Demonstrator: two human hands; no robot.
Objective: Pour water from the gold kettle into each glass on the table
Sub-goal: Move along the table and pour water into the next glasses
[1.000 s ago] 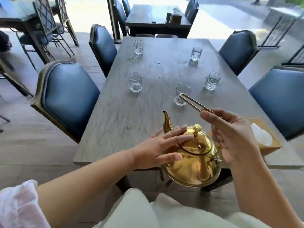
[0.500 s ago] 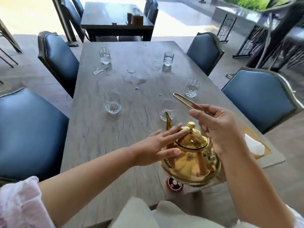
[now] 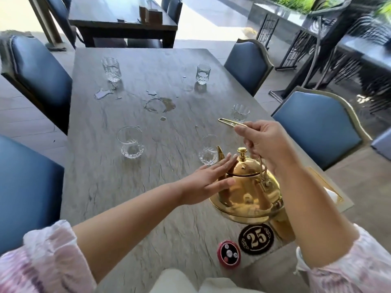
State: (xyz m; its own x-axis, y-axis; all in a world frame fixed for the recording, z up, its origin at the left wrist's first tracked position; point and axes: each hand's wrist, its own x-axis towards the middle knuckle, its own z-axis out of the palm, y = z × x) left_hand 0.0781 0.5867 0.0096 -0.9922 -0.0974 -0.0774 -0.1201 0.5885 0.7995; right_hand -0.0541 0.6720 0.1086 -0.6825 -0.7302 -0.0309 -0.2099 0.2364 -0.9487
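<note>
The gold kettle (image 3: 247, 193) hangs just above the near right part of the grey table (image 3: 118, 187), its spout pointing away from me. My right hand (image 3: 264, 142) grips the kettle's thin wire handle (image 3: 229, 123) from above. My left hand (image 3: 206, 181) lies flat against the kettle's left side, fingers spread. Several clear glasses stand on the table: one right behind the spout (image 3: 208, 152), one at the near left (image 3: 130, 142), one at the right (image 3: 240, 112), and two at the far end (image 3: 111, 69) (image 3: 203, 74).
Water puddles (image 3: 159, 104) lie mid-table. A black round "25" marker (image 3: 256, 238) and a small red disc (image 3: 229, 253) sit near the front edge. A wooden tray (image 3: 330, 191) lies at the right. Blue padded chairs (image 3: 317, 127) line both sides; another table (image 3: 122, 20) stands beyond.
The kettle has come forward over the table toward the nearest glass. My view has shifted closer and rightward, bringing the "25" marker and red disc into sight. Both hands keep their hold.
</note>
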